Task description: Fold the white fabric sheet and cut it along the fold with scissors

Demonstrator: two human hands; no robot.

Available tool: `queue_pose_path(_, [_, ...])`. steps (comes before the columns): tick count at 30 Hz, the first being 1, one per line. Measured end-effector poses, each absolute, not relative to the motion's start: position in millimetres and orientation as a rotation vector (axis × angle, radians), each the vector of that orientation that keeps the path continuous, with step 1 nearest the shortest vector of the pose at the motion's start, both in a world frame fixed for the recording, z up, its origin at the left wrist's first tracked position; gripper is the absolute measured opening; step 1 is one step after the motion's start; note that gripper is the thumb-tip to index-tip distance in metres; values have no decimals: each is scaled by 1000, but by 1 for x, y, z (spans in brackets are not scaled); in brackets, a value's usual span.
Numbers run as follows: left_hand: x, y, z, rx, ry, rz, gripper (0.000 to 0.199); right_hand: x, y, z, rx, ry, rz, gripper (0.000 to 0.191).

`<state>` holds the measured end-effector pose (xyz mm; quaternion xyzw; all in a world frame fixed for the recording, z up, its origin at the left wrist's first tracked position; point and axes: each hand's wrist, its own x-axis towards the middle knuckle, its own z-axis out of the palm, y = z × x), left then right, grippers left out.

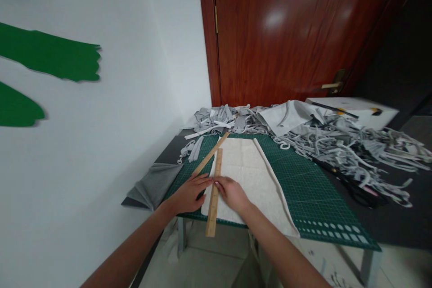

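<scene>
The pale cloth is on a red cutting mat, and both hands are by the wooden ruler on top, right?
No: the head view shows the cutting mat is green, not red. The pale cloth lies on it, left hand and right hand by the wooden ruler on top.

There are two rulers [213, 204] [211, 153], two hands [191, 194] [232, 193], one cream cloth [251, 184], one cutting mat [300, 180].

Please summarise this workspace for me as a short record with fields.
Left hand: fingers extended to a wooden ruler
Right hand: fingertips at the same ruler
Ruler position: on white cloth, near end past the mat's edge
Second ruler: slanting along the cloth's left side, near end by the left hand
Surface: green gridded mat
Beyond the mat: heaped grey and white fabric scraps
Left of mat: folded grey fabric
</scene>
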<state>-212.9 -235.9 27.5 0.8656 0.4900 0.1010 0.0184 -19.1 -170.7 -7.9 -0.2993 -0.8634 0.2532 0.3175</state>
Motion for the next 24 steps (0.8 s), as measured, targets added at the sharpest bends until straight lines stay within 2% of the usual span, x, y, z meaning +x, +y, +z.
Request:
queue_pose_path(3, [-204, -240, 31, 2651, 1515, 417, 58, -18, -170, -8, -771, -2291, 661, 30])
queue_pose_path(8, [-193, -251, 39, 2530, 1532, 621, 35, -18, -169, -7, -739, -2282, 668, 29])
queue_pose_path(13, [-179, -266, 45, 2464, 1339, 493, 22, -18, -167, -8, -717, -2250, 697, 31])
queue_pose_path(15, [-176, -271, 45, 2485, 1343, 383, 31, -19, -167, -10, -699, -2231, 710, 32])
queue_pose_path(19, [-183, -278, 40, 2512, 1412, 133, 71, -19, -164, -13, -692, -2153, 748, 34])
queue_pose_path(24, [-201, -284, 28, 2599, 1414, 91, 74, -20, -161, -16, -712, -2067, 786, 36])
